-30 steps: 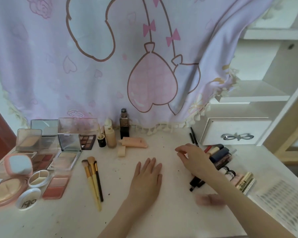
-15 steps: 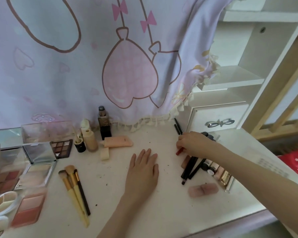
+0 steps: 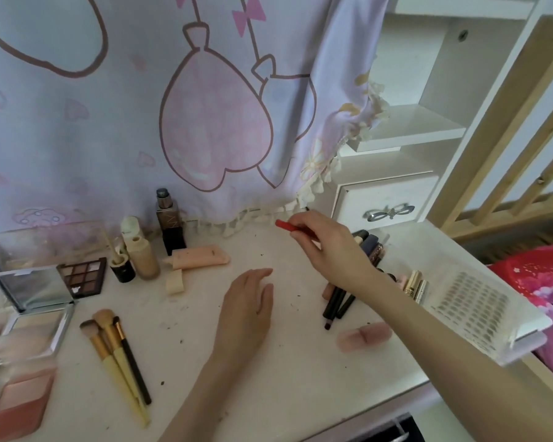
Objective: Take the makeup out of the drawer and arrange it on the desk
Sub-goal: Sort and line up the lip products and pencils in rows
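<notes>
My right hand [image 3: 329,247] is raised above the white desk [image 3: 294,358] and pinches a slim red pencil [image 3: 284,225], its red end pointing left. Flat on the desk's middle rests my left hand [image 3: 248,309], fingers straight, holding nothing. Under and behind my right wrist lies a cluster of dark pencils and tubes [image 3: 339,301], with gold lipsticks [image 3: 415,282] beside them. A pink sponge-like piece [image 3: 364,335] lies nearer the front edge. The small white drawer [image 3: 387,202] with a bow handle is shut at the back right.
Left of my hands lie three brushes [image 3: 118,355], open powder and shadow palettes [image 3: 80,275], foundation bottles [image 3: 170,221] and a peach tube [image 3: 201,257]. A white perforated basket [image 3: 473,307] sits at the desk's right edge. A printed cloth [image 3: 173,106] hangs behind.
My right hand has picked the red pencil out of the cluster and lifted it up and to the left. My left hand has stayed flat. The camera has turned right.
</notes>
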`<state>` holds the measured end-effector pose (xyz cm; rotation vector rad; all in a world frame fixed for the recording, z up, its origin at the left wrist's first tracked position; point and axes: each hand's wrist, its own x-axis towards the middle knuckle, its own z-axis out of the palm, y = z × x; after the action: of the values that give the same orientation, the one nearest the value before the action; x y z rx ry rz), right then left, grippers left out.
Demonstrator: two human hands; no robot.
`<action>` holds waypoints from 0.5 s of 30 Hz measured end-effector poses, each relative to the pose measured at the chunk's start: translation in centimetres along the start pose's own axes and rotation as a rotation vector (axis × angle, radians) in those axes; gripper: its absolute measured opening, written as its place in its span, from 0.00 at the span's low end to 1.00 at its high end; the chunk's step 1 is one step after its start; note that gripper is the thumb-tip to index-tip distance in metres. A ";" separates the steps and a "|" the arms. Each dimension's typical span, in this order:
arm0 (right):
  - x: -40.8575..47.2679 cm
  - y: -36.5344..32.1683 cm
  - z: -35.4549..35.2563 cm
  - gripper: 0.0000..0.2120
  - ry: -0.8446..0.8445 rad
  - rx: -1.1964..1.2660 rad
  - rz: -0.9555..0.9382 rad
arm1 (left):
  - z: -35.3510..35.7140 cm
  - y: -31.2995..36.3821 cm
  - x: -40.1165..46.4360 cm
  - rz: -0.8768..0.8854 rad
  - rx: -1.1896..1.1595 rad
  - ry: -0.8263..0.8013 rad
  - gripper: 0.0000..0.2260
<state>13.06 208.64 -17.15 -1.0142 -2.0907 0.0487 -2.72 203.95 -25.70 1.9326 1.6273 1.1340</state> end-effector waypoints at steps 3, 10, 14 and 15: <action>-0.9 -1.4 0.4 0.08 -0.099 0.135 0.187 | -0.5 0.2 0.2 -0.071 -0.271 0.116 0.11; -3.9 -2.8 0.4 0.09 -0.525 0.335 0.481 | -1.2 1.6 -0.5 0.184 -0.277 0.088 0.08; -5.0 -2.9 -0.3 0.07 -0.527 0.455 0.547 | -1.4 2.3 -0.6 0.187 -0.340 0.072 0.13; -5.2 -2.8 -0.4 0.06 -0.507 0.448 0.558 | -1.6 2.3 -0.6 0.165 -0.381 0.061 0.12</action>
<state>13.46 203.09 -19.22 -1.3550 -2.0062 1.1011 -2.41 202.40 -23.30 1.8174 1.1864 1.4587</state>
